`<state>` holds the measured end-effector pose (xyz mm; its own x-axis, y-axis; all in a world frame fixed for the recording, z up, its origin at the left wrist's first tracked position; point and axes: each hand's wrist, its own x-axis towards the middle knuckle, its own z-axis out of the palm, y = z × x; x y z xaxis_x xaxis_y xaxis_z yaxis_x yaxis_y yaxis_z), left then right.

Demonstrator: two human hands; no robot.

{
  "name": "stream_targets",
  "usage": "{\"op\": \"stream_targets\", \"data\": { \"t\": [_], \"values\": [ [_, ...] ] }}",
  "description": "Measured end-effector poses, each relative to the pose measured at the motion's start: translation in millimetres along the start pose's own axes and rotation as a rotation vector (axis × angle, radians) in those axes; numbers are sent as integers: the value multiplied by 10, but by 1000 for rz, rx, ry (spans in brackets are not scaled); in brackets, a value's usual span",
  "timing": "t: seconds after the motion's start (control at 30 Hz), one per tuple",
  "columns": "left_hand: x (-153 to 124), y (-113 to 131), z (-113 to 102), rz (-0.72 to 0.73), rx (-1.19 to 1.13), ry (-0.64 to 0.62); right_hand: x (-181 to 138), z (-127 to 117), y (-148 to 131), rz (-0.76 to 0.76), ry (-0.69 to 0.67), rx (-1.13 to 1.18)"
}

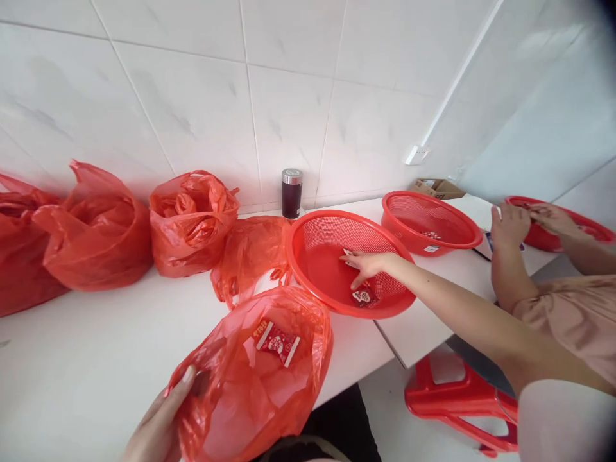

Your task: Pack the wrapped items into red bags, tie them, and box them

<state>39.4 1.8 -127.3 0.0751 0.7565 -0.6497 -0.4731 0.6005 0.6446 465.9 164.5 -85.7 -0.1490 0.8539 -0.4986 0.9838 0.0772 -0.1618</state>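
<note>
Item: white worktop [81, 359], smooth and glossy, butted against a wall of large white marbled tiles [289, 109]; a second white surface [457, 256] continues to its right across a thin seam.

Landmark: the nearest red colander basket [315, 253], tilted on the worktop.

- Our right hand [366, 264] reaches inside this basket, fingers spread open and pointing down over 1 small red packet [364, 296] lying on the basket floor.
- In front of the basket, at the worktop edge: 1 open red plastic bag [269, 378] holding 1 red-and-white packet [278, 342]. Our left hand [158, 427] grips the bag's rim, fingers closed on the plastic.
- Left of the basket: 4 more red bags, 1 limp [250, 253], 3 full [192, 221].
- Behind the basket, against the wall: 1 dark flask [291, 192] with a metal cap.
- Right of the basket: a 2nd red basket [428, 221], then a cardboard box [437, 187] and a 3rd basket [548, 237], where another person's 2 hands [510, 224] work.
- Below, right of the basket: 1 red plastic stool [457, 401] on the floor.
</note>
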Motion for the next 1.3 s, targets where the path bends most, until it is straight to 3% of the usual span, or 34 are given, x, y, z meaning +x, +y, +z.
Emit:
{"op": "stream_targets", "data": {
  "t": [0.13, 0.3, 0.4, 0.53, 0.67, 0.73, 0.83, 0.93, 1.0, 1.07, 1.17, 1.23, 1.3],
  "values": [
    [164, -11, -226, -104, -37, -3, -109, 250, 123, -83, -92, -10],
    [286, -28, -309, -163, -66, -14, -250, 432, 87, -71, 37, -35],
    [291, -16, -278, -130, -70, -4, -252, 360, 102, -61, 90, -14],
    [278, 42, -293, -110, -26, 32, -314, 45, 20, -57, 240, 73],
    [154, 90, -196, 9, 27, 59, -605, -217, -540, -170, 390, 224],
    [72, 98, -76, 91, 34, 87, -780, -213, -980, -395, 427, 453],
    [-11, 104, 96, 155, 63, 96, -929, -32, -1606, -655, 315, 549],
    [-62, 111, 171, 220, 110, 32, -875, 175, -1928, -768, 205, 443],
    [-95, 117, 171, 270, 161, -20, -764, 199, -1897, -752, 234, 421],
    [-123, 125, 152, 294, 211, -44, -631, 120, -1680, -651, 377, 416],
    [-132, 133, 113, 299, 245, -36, -431, -22, -1130, -323, 516, 199],
    [-110, 130, 86, 309, 256, -28, -314, -16, -726, -5, 303, -43],
    [-74, 119, 59, 313, 270, -20, -221, 82, -378, 107, 122, -86]
  ]
}}
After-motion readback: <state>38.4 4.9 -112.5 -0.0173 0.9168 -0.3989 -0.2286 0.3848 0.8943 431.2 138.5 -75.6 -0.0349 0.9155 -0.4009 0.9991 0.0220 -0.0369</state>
